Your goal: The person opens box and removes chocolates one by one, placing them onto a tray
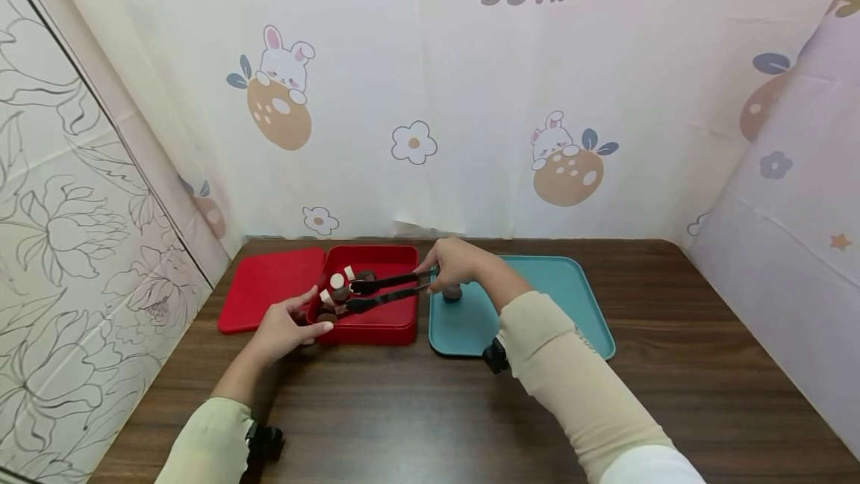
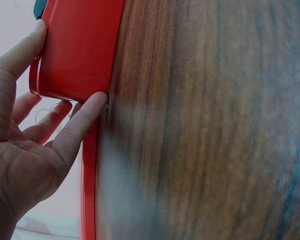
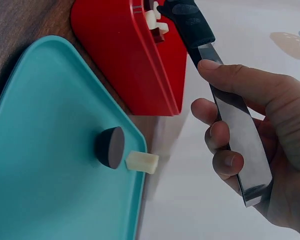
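Observation:
My right hand holds a pair of metal tongs with black tips, between the thumb and curled fingers. The tips reach left into a red box among brown and cream pieces; whether they pinch one I cannot tell. At the box's left front corner my left hand grips the wall, thumb and fingers on either side of the corner. On the teal tray lie a dark brown rounded piece and a cream block, close to my right hand.
A flat red lid lies left of the box. The teal tray stands just right of the box. Dark wood table extends in front, and a printed curtain hangs behind its back edge.

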The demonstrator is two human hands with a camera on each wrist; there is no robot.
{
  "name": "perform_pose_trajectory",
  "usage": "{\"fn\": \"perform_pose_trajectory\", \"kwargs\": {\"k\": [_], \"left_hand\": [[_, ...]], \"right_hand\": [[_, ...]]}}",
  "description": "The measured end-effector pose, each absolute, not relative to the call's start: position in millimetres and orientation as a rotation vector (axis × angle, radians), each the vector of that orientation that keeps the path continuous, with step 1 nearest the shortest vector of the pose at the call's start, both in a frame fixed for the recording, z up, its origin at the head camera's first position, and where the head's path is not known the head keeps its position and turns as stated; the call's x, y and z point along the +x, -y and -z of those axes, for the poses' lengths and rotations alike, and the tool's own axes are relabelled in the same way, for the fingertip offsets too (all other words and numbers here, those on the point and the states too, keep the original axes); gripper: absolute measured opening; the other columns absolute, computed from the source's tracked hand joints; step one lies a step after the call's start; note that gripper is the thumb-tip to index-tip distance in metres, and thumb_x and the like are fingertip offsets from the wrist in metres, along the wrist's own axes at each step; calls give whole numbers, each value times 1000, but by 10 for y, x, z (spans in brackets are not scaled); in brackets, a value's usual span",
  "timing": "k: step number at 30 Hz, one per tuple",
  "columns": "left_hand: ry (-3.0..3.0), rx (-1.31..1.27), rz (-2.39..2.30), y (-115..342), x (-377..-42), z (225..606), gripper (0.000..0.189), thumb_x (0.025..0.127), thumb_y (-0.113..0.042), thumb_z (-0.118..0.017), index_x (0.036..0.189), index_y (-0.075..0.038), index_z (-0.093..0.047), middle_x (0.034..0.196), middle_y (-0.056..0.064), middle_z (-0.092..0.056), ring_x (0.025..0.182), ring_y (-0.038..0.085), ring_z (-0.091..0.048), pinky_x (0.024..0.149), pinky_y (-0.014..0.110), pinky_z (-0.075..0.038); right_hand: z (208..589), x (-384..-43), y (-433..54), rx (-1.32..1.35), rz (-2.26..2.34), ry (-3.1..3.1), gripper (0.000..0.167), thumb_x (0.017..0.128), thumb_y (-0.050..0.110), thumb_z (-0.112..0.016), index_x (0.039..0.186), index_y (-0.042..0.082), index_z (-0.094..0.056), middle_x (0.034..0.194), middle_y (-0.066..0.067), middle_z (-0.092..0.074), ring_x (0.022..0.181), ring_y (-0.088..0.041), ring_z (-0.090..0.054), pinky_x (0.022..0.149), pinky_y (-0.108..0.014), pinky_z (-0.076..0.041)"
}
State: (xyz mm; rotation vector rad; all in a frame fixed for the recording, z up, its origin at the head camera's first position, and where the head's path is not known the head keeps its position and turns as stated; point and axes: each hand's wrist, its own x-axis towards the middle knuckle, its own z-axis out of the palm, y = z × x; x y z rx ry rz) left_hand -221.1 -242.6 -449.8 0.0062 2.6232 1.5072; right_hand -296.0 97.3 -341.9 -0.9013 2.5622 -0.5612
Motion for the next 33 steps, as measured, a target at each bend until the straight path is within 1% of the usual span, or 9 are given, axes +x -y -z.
{"fn": "perform_pose_trajectory", "kwargs": {"k": [6,12,14,18,22,26,28,30,33], "left_hand": [[-2626,12,-1515,2431,-2213,4509,89,76,-32,-85,150,-16,-39,112,19,-59,80,23,-62,67,33,-59],[-2624,14,-1517,2440,-2210,4518,89,76,-32,-85,150,-16,-39,116,19,-57,79,23,-62,67,33,-59],[-2623,18,-1518,2441,-2212,4521,89,76,-33,-85,150,-16,-39,116,19,-57,78,23,-63,67,33,-59],[-2613,24,-1531,2443,-2217,4522,90,75,-33,-85,150,-16,-39,119,20,-56,77,23,-63,67,33,-59],[-2618,23,-1524,2441,-2221,4522,90,75,-33,-85,150,-16,-39,118,19,-56,75,23,-63,67,33,-59],[-2620,28,-1519,2439,-2223,4527,89,75,-32,-85,150,-17,-39,114,19,-57,73,23,-63,66,33,-59],[-2614,32,-1528,2439,-2223,4529,90,75,-32,-85,150,-17,-39,118,20,-56,76,23,-63,67,33,-59],[-2608,30,-1535,2440,-2223,4529,90,75,-32,-85,150,-17,-39,120,20,-55,78,23,-63,67,33,-59],[-2605,23,-1534,2441,-2221,4528,90,75,-33,-85,151,-17,-39,121,21,-55,79,23,-62,68,34,-59]], "right_hand": [[3524,-3043,-920,-860,567,-2539,39,84,14,-78,122,14,-70,46,2,-42,41,-12,-36,45,-23,-33],[3595,-3108,-866,-874,549,-2535,39,83,14,-79,120,13,-71,58,-3,-52,41,-10,-39,45,-22,-36],[3611,-3118,-846,-875,561,-2529,38,82,13,-79,120,12,-71,61,-1,-54,41,-10,-39,46,-21,-39],[3636,-3129,-807,-872,558,-2529,38,82,13,-80,119,11,-72,56,2,-48,41,-10,-42,47,-22,-42],[3668,-3139,-777,-848,563,-2526,38,82,13,-80,119,11,-72,53,1,-48,41,-11,-43,47,-23,-43],[3698,-3142,-755,-831,559,-2523,37,83,13,-79,120,11,-71,63,-1,-61,42,-12,-44,48,-23,-45],[3714,-3141,-747,-833,558,-2526,37,83,13,-79,120,11,-71,71,-2,-66,43,-12,-45,48,-24,-46],[3730,-3140,-741,-837,561,-2523,37,84,13,-78,121,11,-71,76,-2,-68,44,-12,-44,49,-24,-46],[3749,-3139,-734,-834,574,-2504,37,86,12,-76,122,10,-70,77,-6,-68,45,-12,-43,48,-24,-45]]}}
